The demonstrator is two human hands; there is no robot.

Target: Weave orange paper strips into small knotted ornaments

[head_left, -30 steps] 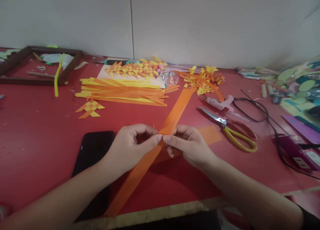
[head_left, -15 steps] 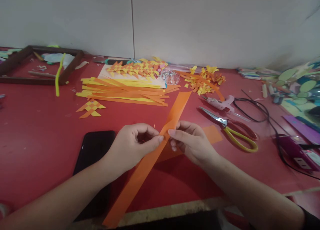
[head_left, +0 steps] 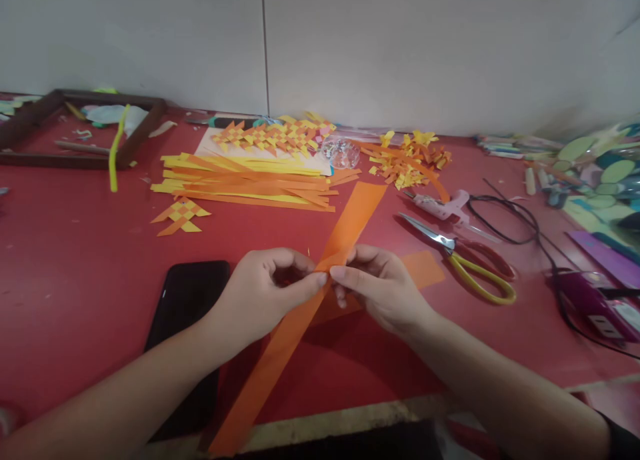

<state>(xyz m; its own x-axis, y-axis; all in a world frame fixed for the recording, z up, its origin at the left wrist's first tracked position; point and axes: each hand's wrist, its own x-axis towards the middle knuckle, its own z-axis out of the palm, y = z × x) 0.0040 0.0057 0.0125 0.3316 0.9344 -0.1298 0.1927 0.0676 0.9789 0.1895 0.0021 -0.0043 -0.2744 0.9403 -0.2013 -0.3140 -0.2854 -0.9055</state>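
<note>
A long orange paper strip (head_left: 280, 360) slants from the table's front edge up between my two hands. My left hand (head_left: 270, 283) pinches its left edge between thumb and fingers near the middle. Close beside that, my right hand (head_left: 383, 280) pinches the same strip, its thumb on top and its fingers behind. Below and behind the strip, a wider orange paper piece (head_left: 425, 269) lies on the table, partly covered by my right hand. A black phone (head_left: 193, 287) rests beneath my left forearm.
Scissors (head_left: 453, 247), a pink glue gun (head_left: 440, 207) and its dark cable lie to the right. Yellow and orange strips (head_left: 245, 180) are piled behind my hands, with a woven paper fish (head_left: 183, 215) nearby. A brown frame (head_left: 65, 160) sits at the back left.
My right thumb has slid slightly left and down along the strip, closer to my left thumb. The strip's upper part now lies flatter and tilts a little right.
</note>
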